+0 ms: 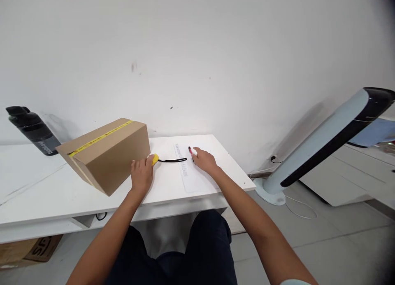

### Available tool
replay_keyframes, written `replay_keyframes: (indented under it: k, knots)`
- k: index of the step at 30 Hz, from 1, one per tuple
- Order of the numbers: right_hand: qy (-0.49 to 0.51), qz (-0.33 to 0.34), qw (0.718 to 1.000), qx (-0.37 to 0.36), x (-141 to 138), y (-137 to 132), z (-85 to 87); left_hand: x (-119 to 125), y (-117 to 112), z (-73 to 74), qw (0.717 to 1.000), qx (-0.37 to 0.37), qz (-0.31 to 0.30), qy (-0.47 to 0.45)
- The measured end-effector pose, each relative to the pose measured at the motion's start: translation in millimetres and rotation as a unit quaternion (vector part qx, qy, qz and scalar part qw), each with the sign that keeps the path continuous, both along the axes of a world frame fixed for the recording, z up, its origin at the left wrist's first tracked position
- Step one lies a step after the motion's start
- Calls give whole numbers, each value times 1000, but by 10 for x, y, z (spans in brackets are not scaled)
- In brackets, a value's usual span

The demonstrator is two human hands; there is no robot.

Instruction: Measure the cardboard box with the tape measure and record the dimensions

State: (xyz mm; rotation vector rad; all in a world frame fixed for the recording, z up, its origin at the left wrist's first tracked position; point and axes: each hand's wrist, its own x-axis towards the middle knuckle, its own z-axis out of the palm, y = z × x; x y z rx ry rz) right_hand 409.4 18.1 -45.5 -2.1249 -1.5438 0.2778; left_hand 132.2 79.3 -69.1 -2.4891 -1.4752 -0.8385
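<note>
Tabletop (164,182), toward right edge: right hand (205,160) pinches pen (190,150) over paper (197,183); left hand (142,176) grips yellow tool (155,158); carton (115,163) taped, handwriting indiscernible.

The rectangular brown cardboard box (119,165) is bearing a yellow adhesive strip (100,139) with dark printing. The small yellow object (155,159) is carrying a black looped cord (171,160). The slim pen (190,150) is showing red and black. The white surface (166,188) is displaying grey veining.
</note>
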Motion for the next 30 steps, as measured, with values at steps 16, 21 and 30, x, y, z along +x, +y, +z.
replay_keyframes:
  k: [16,21,30]
  knots:
    - [-68,84,992,-73,-81,-289,58,-120,-31,-39,998,-56,-5,-3]
    - [-57,157,985,-38,-21,-558,105,-174,26,-122,995,-93,-5,-41]
    - [112,195,956,188,-111,-258,-281,-131,12,-162,995,-93,6,-45]
